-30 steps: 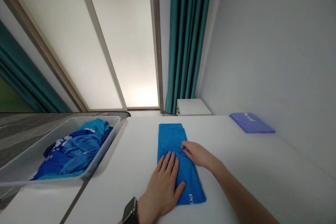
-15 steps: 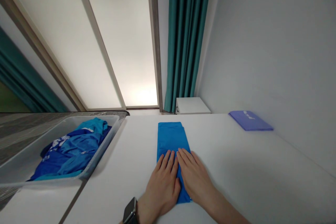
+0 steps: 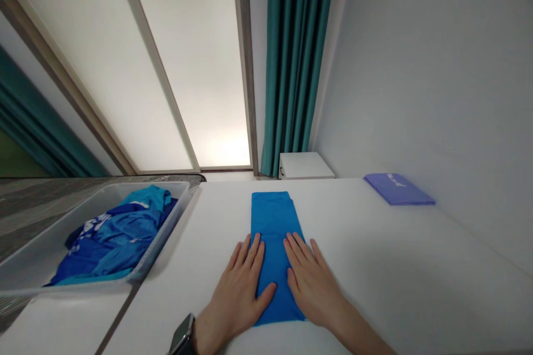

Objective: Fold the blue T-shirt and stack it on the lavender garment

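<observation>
**My left hand and right hand lie open on a folded blue garment**

From where I watch through the head camera, the garment is a long, narrow, bright blue strip at lower centre of the frame, flat on a white desk. Its long axis runs straight away from me, from the bottom of the frame towards the middle. Its near end sits between my hands, and its far end lies well beyond my fingertips.

Both hands are flat and open, with the fingers spread and pointing along that axis. Neither is closed on the cloth. The left hand is at the strip's left edge, its thumb lying across the cloth. The right hand is at the right edge, its fingers overlapping the blue. Neither hand looks clearly nearer. A dark wristwatch shows on my left wrist at the bottom edge.

At centre left, a translucent grey plastic tray holds crumpled blue clothing. At upper right on the desk, a folded violet garment lies against a pale wall. Beyond the desk stands a small white cabinet beside a teal curtain.
</observation>
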A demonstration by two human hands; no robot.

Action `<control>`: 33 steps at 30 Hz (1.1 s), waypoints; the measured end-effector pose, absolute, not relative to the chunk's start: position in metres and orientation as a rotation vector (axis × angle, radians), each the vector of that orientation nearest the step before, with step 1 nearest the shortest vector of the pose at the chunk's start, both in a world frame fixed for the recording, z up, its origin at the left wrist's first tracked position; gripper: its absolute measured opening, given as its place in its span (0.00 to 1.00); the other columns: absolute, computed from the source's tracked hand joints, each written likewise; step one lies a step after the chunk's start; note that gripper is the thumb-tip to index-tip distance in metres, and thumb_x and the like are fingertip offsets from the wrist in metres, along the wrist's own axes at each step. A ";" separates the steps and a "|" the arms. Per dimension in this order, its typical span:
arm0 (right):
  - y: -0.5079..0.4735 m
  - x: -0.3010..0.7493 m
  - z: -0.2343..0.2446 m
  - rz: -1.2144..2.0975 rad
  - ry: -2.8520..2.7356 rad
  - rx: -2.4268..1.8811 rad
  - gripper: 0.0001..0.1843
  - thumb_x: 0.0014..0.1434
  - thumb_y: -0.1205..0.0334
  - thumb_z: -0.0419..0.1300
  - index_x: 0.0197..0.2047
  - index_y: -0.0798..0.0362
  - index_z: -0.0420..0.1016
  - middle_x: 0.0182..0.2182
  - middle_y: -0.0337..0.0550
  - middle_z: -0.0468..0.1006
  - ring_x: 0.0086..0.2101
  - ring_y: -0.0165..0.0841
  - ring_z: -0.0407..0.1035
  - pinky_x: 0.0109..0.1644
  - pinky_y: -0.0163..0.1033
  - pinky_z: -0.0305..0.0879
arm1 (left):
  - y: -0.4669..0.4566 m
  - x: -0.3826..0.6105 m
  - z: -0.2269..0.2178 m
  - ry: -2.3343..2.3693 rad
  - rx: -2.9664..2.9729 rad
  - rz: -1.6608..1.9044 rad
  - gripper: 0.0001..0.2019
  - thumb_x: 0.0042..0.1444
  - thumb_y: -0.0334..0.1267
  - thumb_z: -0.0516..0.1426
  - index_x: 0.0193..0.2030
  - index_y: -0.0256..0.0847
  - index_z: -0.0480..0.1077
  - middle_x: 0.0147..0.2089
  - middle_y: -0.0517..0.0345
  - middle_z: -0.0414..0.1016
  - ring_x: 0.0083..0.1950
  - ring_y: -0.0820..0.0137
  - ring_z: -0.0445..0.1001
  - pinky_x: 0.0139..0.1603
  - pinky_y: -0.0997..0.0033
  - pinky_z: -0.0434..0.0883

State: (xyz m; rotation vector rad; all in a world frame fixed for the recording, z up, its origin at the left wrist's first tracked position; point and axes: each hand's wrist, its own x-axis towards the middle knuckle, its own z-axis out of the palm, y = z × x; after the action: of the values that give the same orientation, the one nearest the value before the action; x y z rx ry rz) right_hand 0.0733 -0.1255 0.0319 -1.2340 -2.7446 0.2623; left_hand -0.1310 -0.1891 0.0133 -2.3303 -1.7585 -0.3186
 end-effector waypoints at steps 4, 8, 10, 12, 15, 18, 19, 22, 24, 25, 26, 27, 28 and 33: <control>-0.125 0.075 0.031 0.241 -2.766 -1.229 0.32 0.67 0.62 0.40 0.72 0.60 0.46 0.71 0.45 0.44 0.69 0.43 0.38 0.71 0.60 0.35 | -0.189 -0.132 0.022 -1.670 -2.367 -0.281 0.37 0.66 0.56 0.46 0.74 0.34 0.42 0.74 0.42 0.44 0.74 0.51 0.45 0.71 0.43 0.46; -0.124 0.074 0.026 0.227 -2.737 -1.216 0.31 0.68 0.61 0.40 0.72 0.59 0.46 0.70 0.46 0.45 0.69 0.43 0.38 0.71 0.60 0.34 | -0.187 -0.137 0.028 -1.582 -2.454 -0.281 0.36 0.68 0.53 0.45 0.74 0.35 0.38 0.74 0.43 0.45 0.74 0.55 0.45 0.72 0.45 0.42; -0.123 0.074 0.026 0.270 -2.723 -1.218 0.31 0.69 0.57 0.39 0.72 0.59 0.47 0.70 0.46 0.46 0.69 0.43 0.38 0.71 0.61 0.34 | -0.187 -0.143 0.031 -1.581 -2.491 -0.286 0.34 0.69 0.51 0.45 0.74 0.36 0.37 0.74 0.44 0.44 0.74 0.57 0.45 0.72 0.46 0.42; -0.122 0.076 0.030 0.330 -2.703 -1.224 0.32 0.71 0.52 0.38 0.72 0.59 0.47 0.70 0.48 0.46 0.69 0.44 0.39 0.71 0.61 0.36 | -0.186 -0.150 0.033 -1.596 -2.534 -0.305 0.33 0.70 0.48 0.44 0.74 0.38 0.35 0.75 0.45 0.42 0.74 0.58 0.45 0.72 0.47 0.44; -0.122 0.086 0.040 0.360 -2.664 -1.161 0.32 0.71 0.49 0.41 0.72 0.57 0.49 0.70 0.50 0.49 0.68 0.44 0.42 0.71 0.60 0.39 | -0.187 -0.163 0.039 -1.620 -2.596 -0.376 0.31 0.71 0.43 0.43 0.74 0.40 0.32 0.75 0.48 0.41 0.75 0.61 0.45 0.72 0.50 0.48; -0.128 0.101 0.049 0.332 -2.662 -0.923 0.27 0.69 0.56 0.48 0.69 0.50 0.57 0.68 0.49 0.57 0.66 0.41 0.50 0.70 0.55 0.46 | -0.186 -0.173 0.047 -1.585 -2.679 -0.416 0.29 0.70 0.38 0.43 0.75 0.44 0.36 0.75 0.52 0.43 0.74 0.63 0.45 0.72 0.51 0.50; -0.132 0.105 0.051 0.324 -2.670 -0.831 0.25 0.68 0.58 0.51 0.66 0.49 0.61 0.66 0.48 0.61 0.64 0.40 0.54 0.69 0.54 0.49 | -0.185 -0.176 0.050 -1.565 -2.709 -0.419 0.29 0.70 0.36 0.44 0.74 0.45 0.38 0.75 0.54 0.44 0.74 0.63 0.46 0.72 0.52 0.50; -0.144 0.112 0.055 0.270 -2.711 -0.627 0.19 0.63 0.59 0.58 0.58 0.50 0.69 0.56 0.48 0.72 0.56 0.41 0.63 0.64 0.50 0.56 | -0.179 -0.181 0.053 -1.514 -2.789 -0.416 0.32 0.65 0.29 0.46 0.74 0.46 0.42 0.74 0.56 0.49 0.73 0.65 0.50 0.72 0.52 0.53; -0.150 0.111 0.054 0.184 -2.745 -0.540 0.17 0.61 0.57 0.62 0.53 0.50 0.70 0.50 0.46 0.75 0.51 0.40 0.66 0.60 0.48 0.59 | -0.174 -0.183 0.053 -1.490 -2.828 -0.407 0.35 0.60 0.25 0.47 0.74 0.46 0.44 0.74 0.55 0.50 0.73 0.64 0.52 0.72 0.51 0.54; -0.152 0.109 0.052 0.126 -2.761 -0.498 0.16 0.61 0.56 0.63 0.51 0.51 0.71 0.47 0.45 0.76 0.49 0.40 0.67 0.59 0.47 0.61 | -0.171 -0.184 0.052 -1.483 -2.840 -0.402 0.37 0.58 0.24 0.48 0.73 0.45 0.45 0.74 0.55 0.50 0.73 0.64 0.52 0.72 0.51 0.54; -0.153 0.107 0.050 0.064 -2.771 -0.463 0.16 0.60 0.56 0.63 0.50 0.51 0.70 0.45 0.43 0.76 0.47 0.39 0.68 0.57 0.47 0.61 | -0.168 -0.185 0.050 -1.479 -2.846 -0.401 0.38 0.56 0.23 0.48 0.73 0.45 0.45 0.74 0.55 0.50 0.73 0.64 0.53 0.71 0.51 0.55; -0.154 0.104 0.046 -0.001 -2.771 -0.432 0.16 0.60 0.56 0.64 0.49 0.51 0.70 0.44 0.43 0.76 0.45 0.38 0.68 0.56 0.46 0.62 | -0.166 -0.186 0.048 -1.480 -2.848 -0.400 0.39 0.54 0.23 0.48 0.73 0.45 0.46 0.74 0.54 0.50 0.72 0.64 0.53 0.71 0.51 0.55; -0.154 0.101 0.042 -0.065 -2.763 -0.407 0.15 0.61 0.57 0.64 0.49 0.52 0.70 0.43 0.42 0.76 0.44 0.38 0.69 0.55 0.46 0.62 | -0.165 -0.187 0.047 -1.483 -2.849 -0.400 0.40 0.53 0.22 0.48 0.73 0.45 0.46 0.74 0.54 0.50 0.72 0.64 0.53 0.71 0.51 0.55; -0.155 0.085 0.026 -0.298 -2.663 -0.416 0.14 0.64 0.63 0.59 0.53 0.53 0.69 0.44 0.44 0.77 0.43 0.39 0.69 0.52 0.46 0.61 | -0.165 -0.188 0.041 -1.504 -2.850 -0.447 0.40 0.52 0.21 0.48 0.73 0.45 0.46 0.74 0.54 0.51 0.72 0.64 0.53 0.71 0.52 0.57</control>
State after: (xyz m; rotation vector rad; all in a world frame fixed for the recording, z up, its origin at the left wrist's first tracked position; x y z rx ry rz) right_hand 0.0849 -0.1546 0.0259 -0.4157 -2.6631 -0.2983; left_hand -0.1880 -0.1648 0.0413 -2.8498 -1.5035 -0.4473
